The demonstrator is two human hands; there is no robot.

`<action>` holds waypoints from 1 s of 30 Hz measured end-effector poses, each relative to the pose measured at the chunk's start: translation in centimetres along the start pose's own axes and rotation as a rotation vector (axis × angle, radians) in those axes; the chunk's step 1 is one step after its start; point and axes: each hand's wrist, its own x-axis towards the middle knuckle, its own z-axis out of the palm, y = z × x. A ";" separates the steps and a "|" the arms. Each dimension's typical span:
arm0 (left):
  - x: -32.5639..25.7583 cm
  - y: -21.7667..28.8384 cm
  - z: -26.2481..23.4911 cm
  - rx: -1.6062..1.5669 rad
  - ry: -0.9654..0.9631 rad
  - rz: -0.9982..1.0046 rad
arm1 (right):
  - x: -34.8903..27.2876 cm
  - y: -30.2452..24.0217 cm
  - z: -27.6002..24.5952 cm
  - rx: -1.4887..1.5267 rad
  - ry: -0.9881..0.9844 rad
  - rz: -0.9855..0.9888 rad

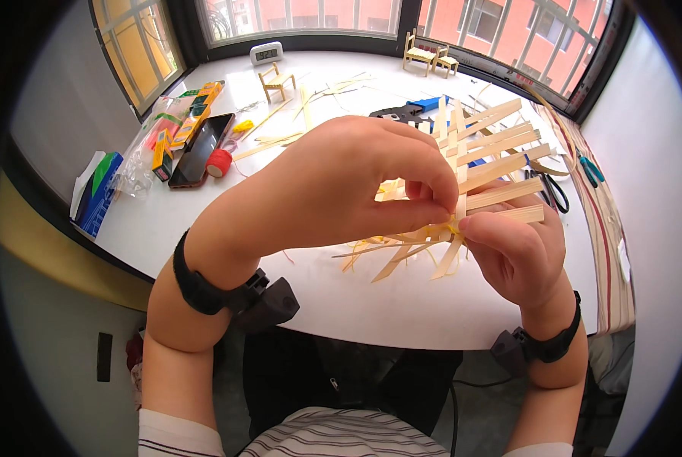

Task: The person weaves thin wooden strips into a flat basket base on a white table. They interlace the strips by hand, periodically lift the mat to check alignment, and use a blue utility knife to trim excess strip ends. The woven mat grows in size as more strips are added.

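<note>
A flat weave of pale bamboo strips [501, 168] is held up over the table, its loose strip ends fanning out to the right and downward. My right hand [520, 247] grips its lower right edge, thumb in front and fingers behind the strips. Reaching across from the left, my left hand [386, 179] has thumb and index finger pinched together at the same edge, close to the right thumb. A bit of yellow tie [453, 227] shows between the two thumbs. Whatever lies inside the left pinch is hidden by the fingertips.
A small woven chair [277, 82], a white clock [266, 53] and loose strips lie farther back. At left are a phone [201, 151], red tape roll [219, 162] and yellow boxes [192, 126]. Blue-handled pliers [428, 104], black scissors [558, 194] and teal-handled pliers [590, 171] lie beyond my hands.
</note>
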 end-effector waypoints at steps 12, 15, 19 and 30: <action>-0.1 -2.0 -0.2 -0.025 -0.203 -0.267 | -1.0 0.7 2.6 0.254 -0.302 0.518; -0.2 -2.9 0.4 -0.056 -0.294 -0.433 | 0.2 -0.1 1.3 0.216 -0.583 0.786; -0.6 -3.7 1.6 -0.067 -0.381 -0.441 | -0.5 0.6 0.1 0.217 -0.716 0.860; -0.5 -2.9 2.3 0.106 -0.468 -0.413 | 1.3 1.7 -5.5 -0.022 -1.072 0.913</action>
